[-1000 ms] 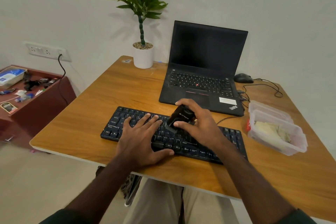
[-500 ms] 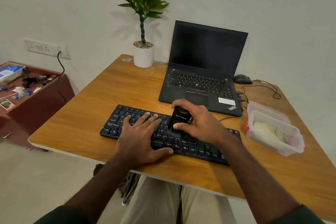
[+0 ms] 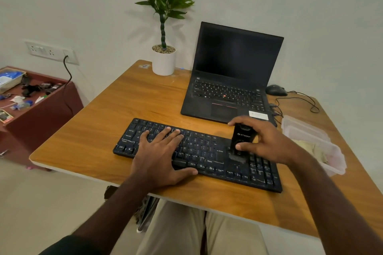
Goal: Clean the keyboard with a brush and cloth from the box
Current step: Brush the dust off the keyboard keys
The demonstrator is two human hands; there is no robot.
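— What's the right hand (image 3: pixel 267 143) got?

— A small black plastic brush (image 3: pixel 241 141) with pale lettering, pinched between thumb and fingers, bristles down on the keys.

— And the keys?

— A long black flat keyboard (image 3: pixel 209 152) with white legends, lying on the wooden worktop (image 3: pixel 107 122). The left hand (image 3: pixel 160 155) rests flat on it, fingers spread. A clear plastic box (image 3: pixel 323 147) holding a pale cloth (image 3: pixel 310 148) sits just beyond the right hand.
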